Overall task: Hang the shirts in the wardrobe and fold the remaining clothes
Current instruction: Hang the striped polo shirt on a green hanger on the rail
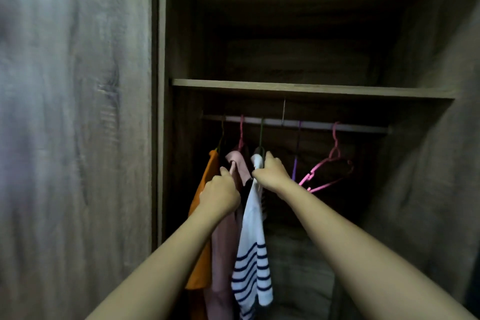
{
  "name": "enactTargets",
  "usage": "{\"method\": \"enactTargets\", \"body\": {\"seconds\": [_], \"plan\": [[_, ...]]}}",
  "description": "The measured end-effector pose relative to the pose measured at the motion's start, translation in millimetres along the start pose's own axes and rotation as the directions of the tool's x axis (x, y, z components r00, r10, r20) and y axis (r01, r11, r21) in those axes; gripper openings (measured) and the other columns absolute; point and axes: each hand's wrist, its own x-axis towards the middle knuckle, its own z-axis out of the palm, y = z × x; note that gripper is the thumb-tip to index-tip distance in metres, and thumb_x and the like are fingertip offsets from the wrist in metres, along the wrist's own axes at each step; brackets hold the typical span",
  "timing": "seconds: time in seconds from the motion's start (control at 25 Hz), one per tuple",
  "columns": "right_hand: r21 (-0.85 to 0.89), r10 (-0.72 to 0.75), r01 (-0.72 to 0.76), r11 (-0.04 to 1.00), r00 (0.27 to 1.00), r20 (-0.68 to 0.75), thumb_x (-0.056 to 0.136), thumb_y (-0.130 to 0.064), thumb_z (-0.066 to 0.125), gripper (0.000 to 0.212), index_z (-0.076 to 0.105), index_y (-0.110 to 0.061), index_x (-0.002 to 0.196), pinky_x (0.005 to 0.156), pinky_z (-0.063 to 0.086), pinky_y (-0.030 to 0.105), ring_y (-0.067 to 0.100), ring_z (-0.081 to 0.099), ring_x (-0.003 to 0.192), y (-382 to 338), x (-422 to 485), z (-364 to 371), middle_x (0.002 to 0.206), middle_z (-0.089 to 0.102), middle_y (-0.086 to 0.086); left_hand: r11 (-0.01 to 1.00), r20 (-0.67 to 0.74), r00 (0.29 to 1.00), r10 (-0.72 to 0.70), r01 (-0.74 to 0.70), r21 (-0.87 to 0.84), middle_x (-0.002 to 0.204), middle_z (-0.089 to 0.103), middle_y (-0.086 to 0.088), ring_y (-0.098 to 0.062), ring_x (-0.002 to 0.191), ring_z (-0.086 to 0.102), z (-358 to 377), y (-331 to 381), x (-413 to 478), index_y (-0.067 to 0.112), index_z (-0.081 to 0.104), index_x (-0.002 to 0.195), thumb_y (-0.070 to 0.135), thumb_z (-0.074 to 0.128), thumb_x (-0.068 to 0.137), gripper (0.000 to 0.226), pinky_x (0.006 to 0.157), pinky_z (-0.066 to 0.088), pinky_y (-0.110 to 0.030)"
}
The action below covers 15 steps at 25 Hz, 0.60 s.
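At inspection, your right hand [271, 173] was closed round the top of the striped shirt [253, 241], at the shoulder where its dark hanger [261, 135] came down from the rail [337, 126]. Your left hand [220, 195], just beside it at 9 o'clock, had its fingers curled into the pink shirt [223, 241] near the collar. Whether it gripped the cloth or only pushed it aside could not be confirmed. The striped shirt was inside the wardrobe [428, 163], hooked on the rail below the shelf [311, 88], third garment from the left after the orange shirt [200, 275] and the pink one. Its long axis ran from the hook at 12 o'clock straight down to the hem at 6 o'clock, so the garment hung below your hands, not ahead of them. The rail ran crosswise, 9 o'clock to 3 o'clock, directly above both hands. The right hand was the nearer to the hook and, in my judgement, the one to settle or slide that hanger. The left hand was placed to hold the neighbouring shirt clear. The three hung shirts were crowded at the 9 o'clock end. At 3 o'clock of the right hand hung a purple hanger [296, 161] and bare pink hangers [327, 166], well apart from the shirts, so free rail lay on that side. Any spacing move would likely run toward 3 o'clock. No clothes for folding were in view.
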Motion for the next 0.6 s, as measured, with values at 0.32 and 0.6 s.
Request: {"method": "enactTargets", "body": {"seconds": [0.32, 0.6], "plan": [[-0.003, -0.290, 0.296, 0.955, 0.937, 0.193, 0.084, -0.011, 0.052, 0.070, 0.022, -0.006, 0.147, 0.110, 0.028, 0.033, 0.033, 0.034, 0.135, -18.4, -116.9, 70.9, 0.147, 0.032, 0.021, 0.998, -0.053, 0.999, 0.002, 0.001, 0.063, 0.147, 0.037, -0.020, -0.033, 0.134, 0.038, -12.9, -101.2, -120.0, 0.002, 0.026, 0.145, 0.023, 0.045, 0.096, 0.057, 0.106, 0.032, -0.036], [0.073, -0.400, 0.431, 0.900, 0.743, 0.537, 0.091, -0.030, 0.055, 0.065, 0.029, -0.005, 0.144, 0.109, 0.027, 0.028, 0.030, 0.033, 0.137, -78.1, -207.0, 194.1, 0.148, 0.032, 0.021, 0.938, -0.096, 0.943, -0.317, 0.327, 0.115, 0.145, 0.036, -0.023, -0.036, 0.132, 0.037, -38.5, -258.2, -228.6, -0.004, 0.025, 0.144, 0.025, 0.044, 0.096, 0.059, 0.107, 0.031, -0.040]]}}
